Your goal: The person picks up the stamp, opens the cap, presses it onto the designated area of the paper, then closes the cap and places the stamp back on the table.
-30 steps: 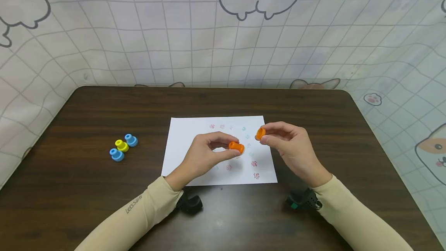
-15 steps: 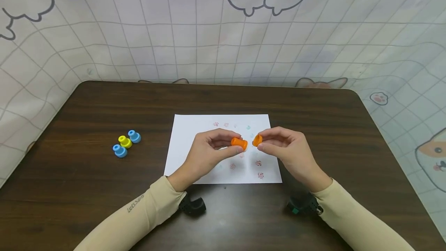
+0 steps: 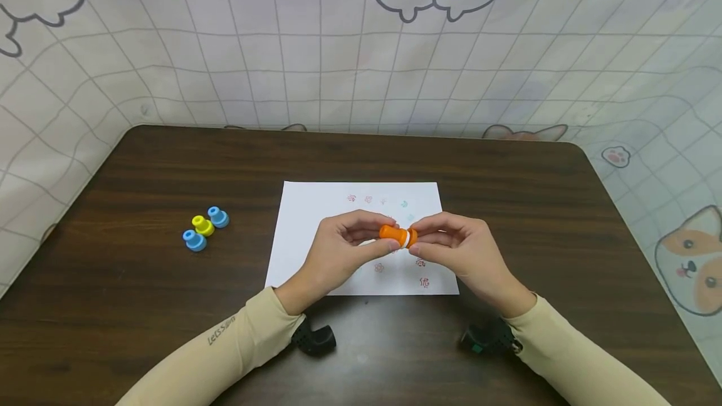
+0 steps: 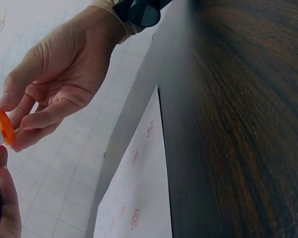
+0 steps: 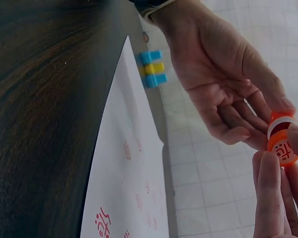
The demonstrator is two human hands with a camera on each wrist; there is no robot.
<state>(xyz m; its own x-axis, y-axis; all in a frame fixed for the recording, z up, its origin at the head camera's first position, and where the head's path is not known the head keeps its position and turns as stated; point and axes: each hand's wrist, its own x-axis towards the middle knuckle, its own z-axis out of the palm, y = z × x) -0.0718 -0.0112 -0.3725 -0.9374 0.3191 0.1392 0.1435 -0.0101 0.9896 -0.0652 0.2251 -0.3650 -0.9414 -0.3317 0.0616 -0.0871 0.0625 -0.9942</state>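
My left hand (image 3: 341, 244) pinches an orange toy stamp (image 3: 392, 234) between thumb and fingertips, tilted above the white paper (image 3: 304, 212). The orange cap (image 3: 413, 238) is pinched by my right hand (image 3: 465, 246), right up against the stamp's white-rimmed end. From the right wrist view, the cap (image 5: 282, 151) bears a printed figure and sits askew, with a gap showing the stamp's dark red face (image 5: 280, 128). My right hand (image 4: 64, 79) also shows in the left wrist view, its thumb and fingers around the cap (image 4: 6, 128).
Two blue stamps (image 3: 194, 240) and a yellow stamp (image 3: 202, 225) stand together on the dark wooden table (image 3: 141, 293), left of the paper. Red and teal prints mark the paper. A patterned white cloth (image 3: 293, 49) hangs behind the table.
My right hand has moved left with the cap, closing the distance to the stamp until the two meet. The left hand has kept its hold on the stamp, shifting only slightly.
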